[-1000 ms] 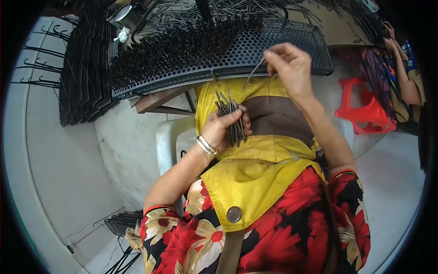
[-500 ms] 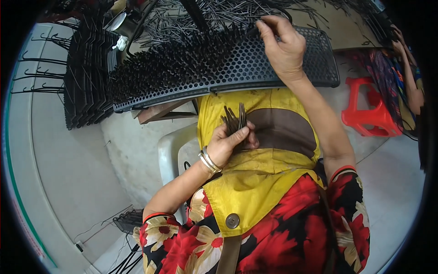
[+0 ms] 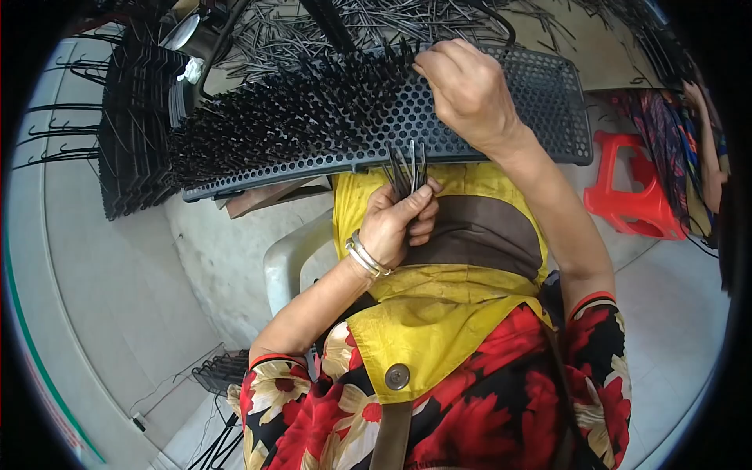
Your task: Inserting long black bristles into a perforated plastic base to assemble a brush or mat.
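Note:
My left hand (image 3: 398, 219), with two bangles on its wrist, is closed round a small bundle of thin dark metal rods (image 3: 406, 168), their tips fanning upward just before the near edge of a black perforated tray (image 3: 540, 102). Over the tray, my right hand (image 3: 470, 90) is closed with its fingertips pinched together. Whatever sits in that pinch is hidden. Beside its fingertips, the nearest of many dark rods (image 3: 290, 110) stand upright in the tray's holes, packed over its left and middle.
Loose rods (image 3: 368, 22) lie heaped behind the tray. Bent black wire racks (image 3: 137, 133) are stacked at the left wall, near a metal cup (image 3: 184, 35). A red stool (image 3: 627, 184) stands at right, beside another person's arm (image 3: 705, 141). A pale chair (image 3: 283, 262) is below.
My right hand has shifted left and down slightly, its fingers curling over to the edge of the standing rods. My left hand has risen toward the tray with the bundle.

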The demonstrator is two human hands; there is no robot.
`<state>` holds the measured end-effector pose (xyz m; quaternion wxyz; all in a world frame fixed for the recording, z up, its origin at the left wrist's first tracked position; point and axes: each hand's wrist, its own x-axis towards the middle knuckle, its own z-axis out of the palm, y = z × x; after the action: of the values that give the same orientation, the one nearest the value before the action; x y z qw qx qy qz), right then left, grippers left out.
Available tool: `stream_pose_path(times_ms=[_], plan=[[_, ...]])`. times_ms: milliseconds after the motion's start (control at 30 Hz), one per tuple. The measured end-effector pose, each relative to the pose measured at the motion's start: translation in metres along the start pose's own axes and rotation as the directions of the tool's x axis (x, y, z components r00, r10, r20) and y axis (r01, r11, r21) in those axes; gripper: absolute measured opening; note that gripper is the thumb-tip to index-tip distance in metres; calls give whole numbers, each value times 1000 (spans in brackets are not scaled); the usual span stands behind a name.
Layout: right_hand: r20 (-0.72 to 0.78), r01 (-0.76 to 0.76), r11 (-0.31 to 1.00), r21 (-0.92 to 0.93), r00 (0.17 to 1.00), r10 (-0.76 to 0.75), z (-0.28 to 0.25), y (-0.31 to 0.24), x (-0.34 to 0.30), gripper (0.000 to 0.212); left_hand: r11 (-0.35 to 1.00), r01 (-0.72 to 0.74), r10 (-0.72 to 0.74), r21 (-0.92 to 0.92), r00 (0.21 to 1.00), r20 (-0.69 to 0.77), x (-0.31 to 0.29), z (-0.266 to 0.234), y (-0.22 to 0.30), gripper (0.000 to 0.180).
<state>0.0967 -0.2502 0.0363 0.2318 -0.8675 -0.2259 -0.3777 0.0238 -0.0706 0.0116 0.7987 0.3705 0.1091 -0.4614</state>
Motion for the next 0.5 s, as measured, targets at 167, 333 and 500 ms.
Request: stream_pose_path(times_ms=[167, 333, 500], plan=[[124, 35, 986, -164, 992, -15, 5, -1, 12, 10, 999, 11, -10, 41, 1000, -11, 2, -1, 12, 14], [-37, -32, 993, -117, 999, 27, -14, 1, -2, 21, 996, -4, 8, 85, 999, -41, -1, -1, 19, 19], [-98, -277, 833, -478, 960, 263, -80, 26, -49, 27, 985, 42, -41, 168, 999, -8, -4, -9, 25, 29]])
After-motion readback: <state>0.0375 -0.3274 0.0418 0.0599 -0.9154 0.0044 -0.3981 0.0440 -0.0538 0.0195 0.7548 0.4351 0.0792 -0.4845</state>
